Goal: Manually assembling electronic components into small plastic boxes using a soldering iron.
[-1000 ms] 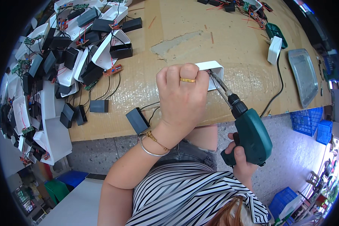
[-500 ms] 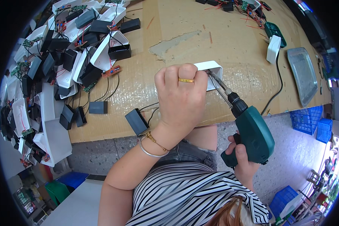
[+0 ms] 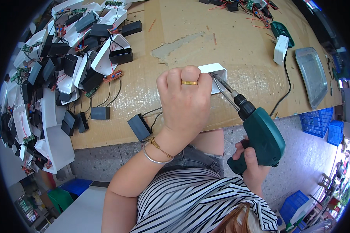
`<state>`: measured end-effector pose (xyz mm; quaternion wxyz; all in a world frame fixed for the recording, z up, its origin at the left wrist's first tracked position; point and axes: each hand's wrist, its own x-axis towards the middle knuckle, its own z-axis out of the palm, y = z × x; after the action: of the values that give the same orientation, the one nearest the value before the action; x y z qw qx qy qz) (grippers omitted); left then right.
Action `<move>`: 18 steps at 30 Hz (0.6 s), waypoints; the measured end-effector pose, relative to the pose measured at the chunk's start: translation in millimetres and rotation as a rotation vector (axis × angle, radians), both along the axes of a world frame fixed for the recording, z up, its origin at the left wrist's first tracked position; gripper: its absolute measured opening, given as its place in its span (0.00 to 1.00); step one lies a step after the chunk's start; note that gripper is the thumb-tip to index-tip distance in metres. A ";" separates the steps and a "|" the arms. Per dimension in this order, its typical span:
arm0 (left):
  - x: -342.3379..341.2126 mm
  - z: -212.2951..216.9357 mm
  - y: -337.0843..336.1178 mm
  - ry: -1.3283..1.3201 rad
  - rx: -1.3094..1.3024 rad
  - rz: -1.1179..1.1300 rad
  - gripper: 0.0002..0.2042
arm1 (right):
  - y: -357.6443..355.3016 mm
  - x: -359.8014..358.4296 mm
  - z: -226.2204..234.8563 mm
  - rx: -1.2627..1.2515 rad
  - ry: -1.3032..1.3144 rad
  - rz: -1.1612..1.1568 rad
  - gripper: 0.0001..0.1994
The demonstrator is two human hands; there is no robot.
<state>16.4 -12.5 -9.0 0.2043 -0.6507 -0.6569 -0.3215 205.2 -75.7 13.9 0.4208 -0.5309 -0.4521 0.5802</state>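
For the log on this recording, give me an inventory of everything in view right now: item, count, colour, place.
Pistol-shaped tool: one, green and black, in right hand
White casing: one, white, at left hand
Wired box: one, black, near left wrist
Loose boxes: many, black, table's left
Open casings: many, white, left pile
Circuit boards: several, green or reddish, left pile
Wired parts: several, mixed colours, table's far right
Shell: one, green, table's right
Corded box: one, white, beside shell
Tray: one, silvery, table's right edge
Cardboard table covering: brown, centre
Crates: at least three, blue, right floor
Striped top: one, black and white, torso
Left hand: one, gold ring, fingers curled
Right hand: one, gripping tool
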 end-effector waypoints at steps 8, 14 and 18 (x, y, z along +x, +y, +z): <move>0.3 0.6 0.6 0.004 -0.003 0.013 0.04 | 1.2 3.6 -2.2 0.004 -0.052 0.047 0.23; 0.7 0.8 -0.9 0.001 -0.002 0.014 0.04 | -0.9 3.1 -5.3 0.056 -0.015 0.064 0.27; 1.6 0.4 -0.8 -0.002 -0.006 0.009 0.04 | -8.0 12.1 -10.4 0.085 0.006 0.054 0.28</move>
<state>18.0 -13.3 -8.6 0.2031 -0.6479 -0.6610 -0.3193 217.2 -83.7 3.5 0.4288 -0.4982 -0.4892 0.5733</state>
